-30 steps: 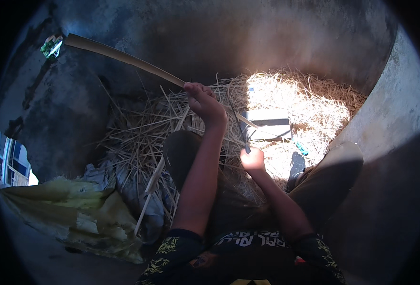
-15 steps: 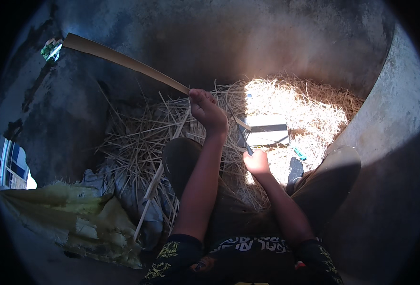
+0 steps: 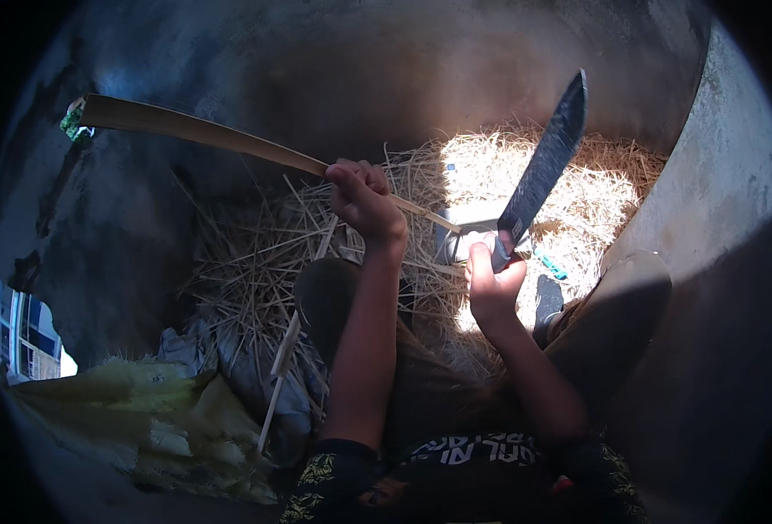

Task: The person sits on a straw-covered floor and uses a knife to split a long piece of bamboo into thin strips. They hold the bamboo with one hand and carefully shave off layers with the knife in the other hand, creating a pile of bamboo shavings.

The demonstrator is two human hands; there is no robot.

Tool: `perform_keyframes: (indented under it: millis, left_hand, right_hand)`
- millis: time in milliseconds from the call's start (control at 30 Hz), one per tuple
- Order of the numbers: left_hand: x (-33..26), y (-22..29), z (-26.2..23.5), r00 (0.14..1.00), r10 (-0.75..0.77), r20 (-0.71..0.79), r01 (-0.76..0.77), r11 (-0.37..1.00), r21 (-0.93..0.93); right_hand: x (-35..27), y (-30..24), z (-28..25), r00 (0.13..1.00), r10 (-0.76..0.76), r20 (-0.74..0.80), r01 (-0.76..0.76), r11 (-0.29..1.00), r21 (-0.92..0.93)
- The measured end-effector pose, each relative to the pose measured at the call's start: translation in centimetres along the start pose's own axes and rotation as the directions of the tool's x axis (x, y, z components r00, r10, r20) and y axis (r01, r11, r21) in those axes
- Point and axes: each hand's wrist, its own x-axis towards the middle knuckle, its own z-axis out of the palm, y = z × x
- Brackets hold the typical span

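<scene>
A long, flat bamboo strip runs from the upper left down through my left hand, which is closed around it. Past my fist, its narrow lower end reaches a pale block lit by the sun; whether it touches the block is unclear. My right hand grips a machete by the handle, the broad dark blade tilted up and to the right. The machete is apart from the bamboo strip. The right hand hides part of the block's near side.
Bamboo shavings and a sunlit heap of thin slivers cover the ground ahead. A small turquoise item lies beside the block. Torn yellowish sacking is at lower left. A curved concrete wall surrounds me.
My right hand has lifted and turned the machete, so its broad blade now points up and right. My left hand and the bamboo strip have shifted slightly left, its far end lower.
</scene>
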Motion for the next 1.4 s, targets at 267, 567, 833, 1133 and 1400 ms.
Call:
perform_keyframes:
  millis: [267,567,833,1133,1400]
  left_hand:
    - [-1.0,0.5,0.6,0.994,0.028,0.104,-0.030,0.999,0.023]
    - [0.2,0.9,-1.2,0.955,-0.210,0.211,0.256,0.942,-0.219]
    - [1.6,0.6,-2.7,0.912,-0.262,0.317,0.339,0.916,-0.216]
    - [1.4,0.0,-2.5,0.915,-0.260,0.308,0.335,0.915,-0.222]
    - [1.4,0.0,-2.0,0.936,-0.211,0.281,0.264,0.950,-0.166]
  right_hand:
    - [-0.2,11.4,-5.6,0.797,0.580,-0.170,-0.399,0.294,-0.868]
    - [-0.9,4.8,-0.6,0.989,0.023,-0.149,0.018,0.964,0.264]
    - [0.9,5.6,-2.8,0.962,0.271,-0.017,-0.217,0.729,-0.649]
    - [-2.7,9.7,-4.7,0.637,0.767,-0.078,-0.743,0.583,-0.329]
    - [-0.6,0.9,-0.4,0.994,-0.100,-0.052,0.111,0.939,0.325]
